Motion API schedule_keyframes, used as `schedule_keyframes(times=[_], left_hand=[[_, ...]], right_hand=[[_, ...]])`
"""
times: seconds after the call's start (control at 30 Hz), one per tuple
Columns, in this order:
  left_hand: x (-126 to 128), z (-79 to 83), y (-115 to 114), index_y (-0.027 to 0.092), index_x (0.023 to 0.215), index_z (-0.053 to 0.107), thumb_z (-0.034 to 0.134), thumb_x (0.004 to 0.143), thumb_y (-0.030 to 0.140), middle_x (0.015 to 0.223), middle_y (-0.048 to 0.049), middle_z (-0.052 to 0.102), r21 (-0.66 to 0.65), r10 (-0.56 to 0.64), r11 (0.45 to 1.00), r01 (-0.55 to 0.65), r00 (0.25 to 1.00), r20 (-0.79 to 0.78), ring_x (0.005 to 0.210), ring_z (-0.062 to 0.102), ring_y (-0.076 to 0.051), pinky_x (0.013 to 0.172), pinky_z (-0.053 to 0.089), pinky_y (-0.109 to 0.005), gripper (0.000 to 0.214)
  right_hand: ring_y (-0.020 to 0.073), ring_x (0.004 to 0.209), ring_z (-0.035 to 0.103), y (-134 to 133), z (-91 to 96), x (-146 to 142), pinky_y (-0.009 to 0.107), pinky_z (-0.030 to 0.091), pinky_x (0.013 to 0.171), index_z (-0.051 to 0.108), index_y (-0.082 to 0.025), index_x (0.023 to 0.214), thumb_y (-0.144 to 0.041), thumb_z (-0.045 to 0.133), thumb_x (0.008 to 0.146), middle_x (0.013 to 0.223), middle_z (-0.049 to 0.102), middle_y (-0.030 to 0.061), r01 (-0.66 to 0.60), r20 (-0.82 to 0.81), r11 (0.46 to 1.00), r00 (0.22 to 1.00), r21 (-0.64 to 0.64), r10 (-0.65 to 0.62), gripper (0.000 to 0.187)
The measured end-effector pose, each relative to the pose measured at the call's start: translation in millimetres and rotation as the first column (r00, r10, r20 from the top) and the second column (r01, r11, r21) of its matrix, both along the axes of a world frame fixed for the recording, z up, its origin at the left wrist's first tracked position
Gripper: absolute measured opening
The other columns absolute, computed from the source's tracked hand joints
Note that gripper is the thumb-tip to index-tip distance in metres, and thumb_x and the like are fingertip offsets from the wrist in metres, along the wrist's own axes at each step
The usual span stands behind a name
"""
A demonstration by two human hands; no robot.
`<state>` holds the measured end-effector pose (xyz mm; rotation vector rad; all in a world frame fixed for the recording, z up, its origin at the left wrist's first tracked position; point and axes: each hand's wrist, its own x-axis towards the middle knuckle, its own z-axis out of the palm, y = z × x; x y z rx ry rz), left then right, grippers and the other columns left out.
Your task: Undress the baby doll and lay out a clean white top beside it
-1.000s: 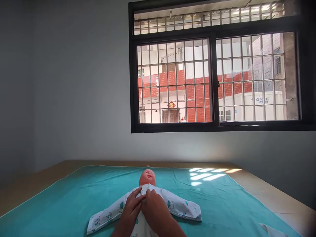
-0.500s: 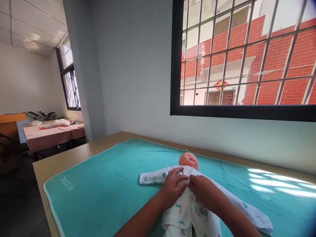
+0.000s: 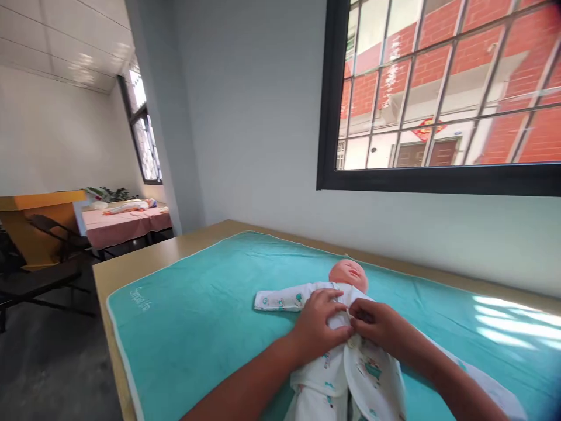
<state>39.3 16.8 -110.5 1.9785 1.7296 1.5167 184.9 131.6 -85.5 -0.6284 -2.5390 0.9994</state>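
Observation:
A baby doll (image 3: 349,275) lies on its back on a turquoise mat (image 3: 197,304), its head toward the wall. It wears a white printed baby jacket (image 3: 374,368) with long sleeves, one stretched out to the left. On the doll's chest rests my left hand (image 3: 322,318), fingers laid out over the cloth and thumb reaching toward the front opening. My right hand (image 3: 377,321) pinches the jacket's front edge just below the neck, thumb against forefinger. The lower part of one front flap hangs loose. White printed cloth also covers the doll's legs.
The mat lies on a wooden table (image 3: 162,260) against the wall, under a barred window (image 3: 438,88). Sunlight stripes fall on the mat at right. Off to the left stand a folding chair (image 3: 52,228), an orange desk (image 3: 44,202) and a pink-covered table (image 3: 123,225).
The view has shifted, showing more floor and furniture at left. My right fingers have lifted the jacket edge slightly, and the front flap shows more. My left hand stays on the chest.

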Motion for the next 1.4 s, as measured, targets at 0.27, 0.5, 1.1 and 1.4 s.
schedule_keyframes(times=[0.27, 0.5, 1.1, 1.4], left_hand=[[9, 6.7, -2, 0.022, 0.098, 0.070, 0.061, 0.078, 0.012, 0.126, -0.0063, 0.062, -0.069, 0.048, 0.996, -0.049, 0.999, -0.012, 0.123, 0.051, -0.023, 0.110, 0.038, -0.043, 0.025], [10, 10.6, -7, 0.024, 0.105, 0.070, 0.057, 0.083, 0.017, 0.133, -0.0025, 0.058, -0.152, 0.039, 0.987, -0.045, 0.998, -0.041, 0.128, 0.047, -0.021, 0.113, 0.036, -0.041, 0.026], [8, 1.4, -4, 0.023, 0.096, 0.061, 0.053, 0.087, 0.025, 0.130, -0.0059, 0.058, -0.102, 0.024, 0.995, -0.022, 0.999, 0.027, 0.125, 0.049, -0.023, 0.108, 0.040, -0.045, 0.012], [7, -4.8, -10, 0.023, 0.084, 0.055, 0.050, 0.089, 0.027, 0.133, -0.0049, 0.057, -0.062, 0.031, 0.998, -0.028, 0.998, 0.047, 0.126, 0.050, -0.023, 0.106, 0.042, -0.045, 0.008]], right_hand=[[0.0095, 0.062, 0.042, -10, 3.8, 9, 0.022, 0.033, 0.056, 0.057, -0.016, 0.072, -0.025, 0.058, 0.075, 0.068, 0.051, -0.0032, -0.082, -0.199, 0.967, 0.979, -0.243, 0.033, 0.010], [0.0063, 0.051, 0.040, -9, 1.6, 17, 0.020, 0.030, 0.049, 0.058, -0.016, 0.076, -0.025, 0.061, 0.075, 0.057, 0.047, -0.0071, -0.127, -0.216, 0.886, 0.976, -0.446, 0.031, 0.010], [0.0066, 0.040, 0.042, -10, -7.1, 5, 0.019, 0.030, 0.039, 0.049, -0.020, 0.071, -0.024, 0.057, 0.073, 0.051, 0.048, -0.0087, 0.084, -0.208, 0.937, 0.965, -0.339, -0.161, 0.009], [0.0099, 0.058, 0.037, -37, -17.3, 4, 0.023, 0.028, 0.056, 0.039, -0.020, 0.063, -0.021, 0.049, 0.074, 0.060, 0.042, -0.0060, 0.305, -0.331, 0.941, 0.881, -0.150, -0.338, 0.015]])
